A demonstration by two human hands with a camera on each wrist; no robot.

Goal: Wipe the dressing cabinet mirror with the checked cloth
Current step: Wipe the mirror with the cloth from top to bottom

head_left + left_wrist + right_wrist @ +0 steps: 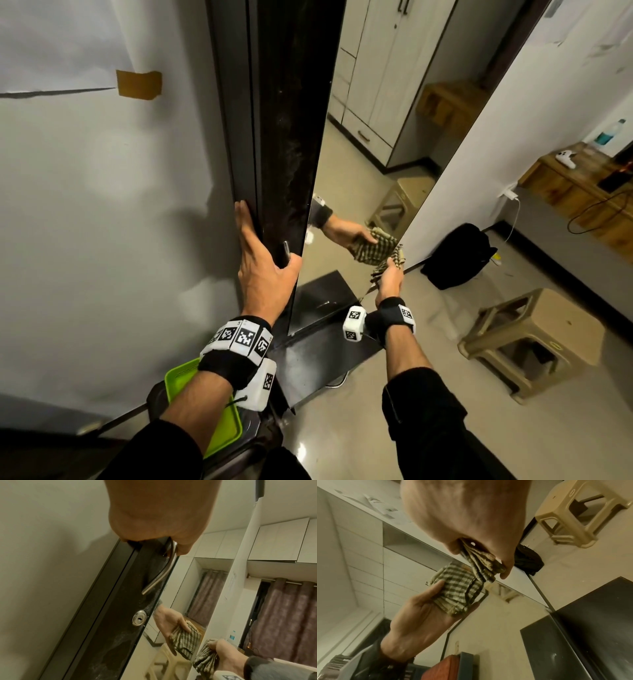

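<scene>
The tall mirror (359,154) fills the front of a dark cabinet door (277,137), seen edge-on. My left hand (260,263) grips the door's edge, fingers laid along its side and thumb on the front beside the metal handle (164,568). My right hand (390,277) holds the folded green-and-white checked cloth (392,257) and presses it on the glass near the mirror's lower right edge. The right wrist view shows the cloth (482,563) pinched between my thumb and fingers, with its reflection just below it. In the left wrist view the cloth (204,657) meets the mirror (181,588) low down.
A beige plastic stool (534,346) and a black bag (459,257) stand on the floor to the right. A wooden desk (582,192) runs along the right wall. A green tray (205,411) lies under my left forearm. A white wall (102,205) is at the left.
</scene>
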